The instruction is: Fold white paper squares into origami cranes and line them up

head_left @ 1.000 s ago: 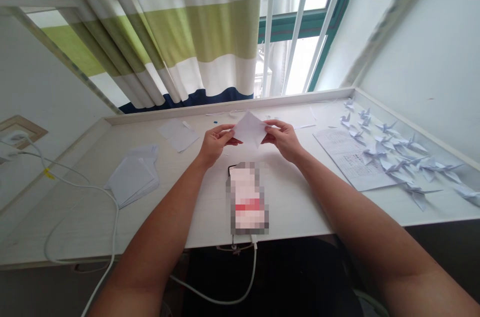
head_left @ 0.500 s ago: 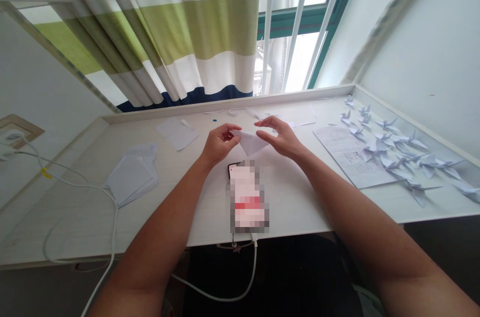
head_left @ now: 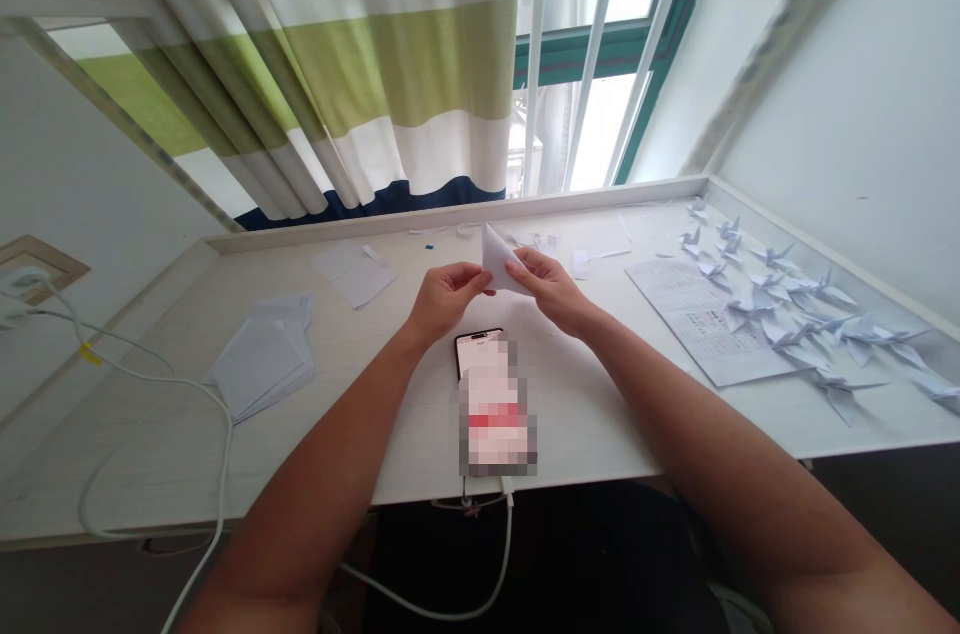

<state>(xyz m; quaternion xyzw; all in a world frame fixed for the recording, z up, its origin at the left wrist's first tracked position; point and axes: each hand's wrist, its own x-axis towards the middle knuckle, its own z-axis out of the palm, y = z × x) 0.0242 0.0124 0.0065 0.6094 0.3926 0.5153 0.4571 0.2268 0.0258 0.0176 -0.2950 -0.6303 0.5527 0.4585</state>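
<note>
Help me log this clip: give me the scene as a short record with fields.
left hand: pinches folded paper at its lower left
right hand: holds that paper's right side
folded paper: one point up
phone: face up on desk, cable at its near end
desk, left: paper stack, loose sheets beyond
desk, right: paper birds, some on a marked sheet
behind desk: curtain, barred window

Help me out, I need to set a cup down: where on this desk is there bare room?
Bare desk shows between the phone and the right forearm, and between the paper stack and the left forearm. The right side is crowded with paper cranes on and around the printed sheet; scraps lie beyond the folded paper.
</note>
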